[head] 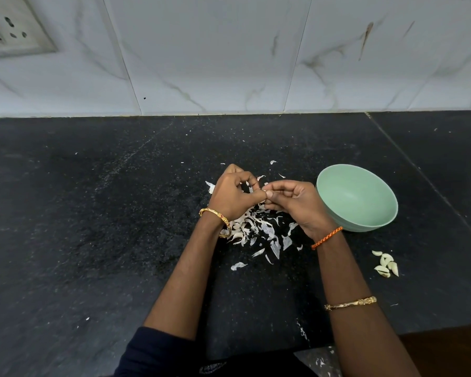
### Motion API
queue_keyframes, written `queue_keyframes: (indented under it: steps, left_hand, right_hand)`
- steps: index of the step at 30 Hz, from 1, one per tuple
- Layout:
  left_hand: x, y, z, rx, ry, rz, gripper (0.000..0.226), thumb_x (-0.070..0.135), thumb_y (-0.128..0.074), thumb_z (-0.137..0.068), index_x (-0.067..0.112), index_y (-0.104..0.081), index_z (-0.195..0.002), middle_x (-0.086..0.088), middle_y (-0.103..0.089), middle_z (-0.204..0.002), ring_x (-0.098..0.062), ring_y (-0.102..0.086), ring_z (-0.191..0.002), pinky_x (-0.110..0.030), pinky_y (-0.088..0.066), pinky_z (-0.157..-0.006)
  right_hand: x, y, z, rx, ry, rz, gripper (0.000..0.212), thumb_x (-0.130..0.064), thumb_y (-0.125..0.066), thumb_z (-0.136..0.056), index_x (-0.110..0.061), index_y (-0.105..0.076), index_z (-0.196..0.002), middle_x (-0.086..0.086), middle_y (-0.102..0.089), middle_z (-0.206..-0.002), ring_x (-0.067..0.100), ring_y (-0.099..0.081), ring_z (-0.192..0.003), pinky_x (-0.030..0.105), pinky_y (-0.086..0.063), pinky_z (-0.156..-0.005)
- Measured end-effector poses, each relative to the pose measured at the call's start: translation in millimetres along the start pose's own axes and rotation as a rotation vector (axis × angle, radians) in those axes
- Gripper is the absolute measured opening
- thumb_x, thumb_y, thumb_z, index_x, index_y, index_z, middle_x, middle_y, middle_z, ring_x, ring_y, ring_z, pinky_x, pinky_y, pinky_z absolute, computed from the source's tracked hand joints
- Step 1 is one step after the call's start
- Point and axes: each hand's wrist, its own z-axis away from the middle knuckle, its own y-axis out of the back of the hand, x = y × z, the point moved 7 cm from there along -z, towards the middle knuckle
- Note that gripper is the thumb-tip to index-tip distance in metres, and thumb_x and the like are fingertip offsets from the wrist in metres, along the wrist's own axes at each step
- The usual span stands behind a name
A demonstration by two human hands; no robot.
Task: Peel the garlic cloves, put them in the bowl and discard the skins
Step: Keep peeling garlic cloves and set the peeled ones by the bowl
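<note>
A person's two hands meet above a black counter [93, 213], fingertips pinched together on a small garlic clove [264, 190] that is almost wholly hidden between them. The left hand [235, 195] curls its fingers inward with the thumb pressed to the clove; the right hand [294, 202] pinches it from the other side, its remaining fingers folded into the palm. Beneath and just in front of the hands lies a scattered heap of white skins [259, 232], near the middle of the counter. A pale green bowl [356, 201] sits just to the right of the right hand, tilted toward the camera; whether it holds anything cannot be told. A small cluster of cloves [386, 263] lies apart from the skins, closer to the counter's front edge on the right. A gold bangle [218, 220] circles the left wrist; an orange thread [327, 237] and a second bangle [350, 303] mark the right forearm. A marble-patterned wall [229, 50] with a socket [11, 28] runs along the counter's far edge.
</note>
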Motion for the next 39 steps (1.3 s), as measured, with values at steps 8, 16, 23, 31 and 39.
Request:
queue_keyframes:
  steps: [8,16,23,31,39]
  left_hand:
    - [1.1,2.0,-1.8,-0.023,0.009,0.141,0.027,0.009,-0.073,-0.074,0.028,-0.058,-0.062,0.000,-0.046,-0.084,-0.004,-0.034,-0.058,-0.012,-0.029,-0.052]
    - [3.8,3.8,-1.4,-0.019,0.006,0.202,0.026,0.004,-0.069,-0.076,0.025,-0.059,-0.064,0.002,-0.051,-0.082,0.000,-0.034,-0.051,-0.012,-0.030,-0.051]
    - [6.1,4.1,0.2,-0.047,0.016,0.298,0.020,0.003,-0.068,-0.079,0.019,-0.062,-0.068,-0.004,-0.055,-0.086,-0.013,-0.042,-0.064,-0.014,-0.037,-0.058]
    - [6.8,3.9,3.6,-0.069,0.054,0.327,0.021,0.040,-0.065,-0.058,0.021,-0.064,-0.067,0.003,-0.058,-0.084,-0.022,-0.048,-0.070,-0.034,-0.042,-0.065]
    - [-2.2,17.3,0.7,0.093,0.089,0.340,0.029,-0.002,-0.062,-0.081,0.017,-0.057,-0.060,0.001,-0.053,-0.076,-0.007,-0.048,-0.071,-0.013,-0.041,-0.064]
  right_hand:
    - [6.8,-6.5,6.1,-0.088,-0.173,-0.373,0.011,0.002,-0.058,-0.085,-0.001,-0.066,-0.091,0.004,-0.068,-0.071,0.008,-0.064,-0.066,0.023,-0.059,-0.069]
    - [12.1,-15.0,7.6,-0.126,-0.237,-0.607,0.015,-0.005,-0.058,-0.079,0.001,-0.063,-0.093,0.005,-0.067,-0.073,0.009,-0.065,-0.067,0.023,-0.058,-0.066]
    - [15.8,-12.8,5.2,-0.016,-0.315,-0.594,0.016,-0.025,-0.062,-0.084,-0.009,-0.061,-0.086,0.007,-0.063,-0.075,0.012,-0.061,-0.063,0.022,-0.055,-0.057]
    - [5.3,-15.8,7.0,-0.104,-0.212,-0.476,0.018,0.004,-0.058,-0.085,0.001,-0.065,-0.101,0.007,-0.071,-0.078,0.009,-0.068,-0.071,0.017,-0.056,-0.066]
    - [1.8,-11.4,10.8,-0.115,-0.214,-0.480,0.019,0.002,-0.063,-0.075,0.001,-0.066,-0.094,0.006,-0.070,-0.075,0.009,-0.067,-0.068,0.017,-0.056,-0.066]
